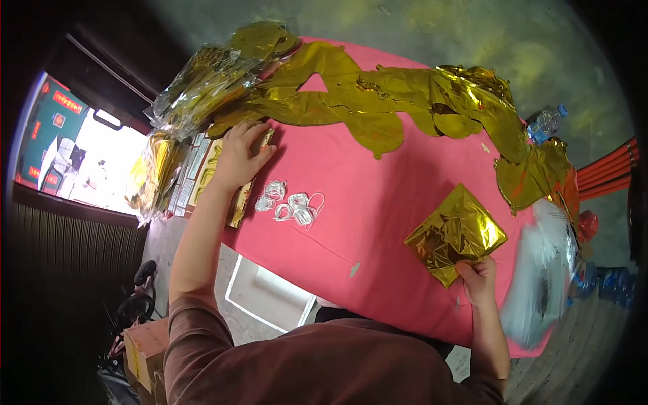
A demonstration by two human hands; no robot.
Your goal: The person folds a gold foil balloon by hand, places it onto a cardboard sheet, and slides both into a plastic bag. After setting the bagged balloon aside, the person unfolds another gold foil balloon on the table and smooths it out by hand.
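Note:
In my right hand (480, 278), the lower corner of a flat, folded gold foil sheet (456, 229) is pinched between thumb and fingers. The foil is shiny, creased and roughly square, held over the pink tabletop. My left hand (241, 154) rests at the table's left edge, thumb spread and fingers stretched out. It lies over a narrow strip with a gold pattern (239, 208), partly hiding it. Small bundles of white string (297, 209) lie just right of that hand.
Flat gold foil balloons (378, 128) spread along the table's far side. Clear plastic packets (202, 88) are piled at the far left. A stack of clear plastic bags (540, 277) covers the right end, near a water bottle (548, 123). A cardboard box (145, 344) stands at lower left.

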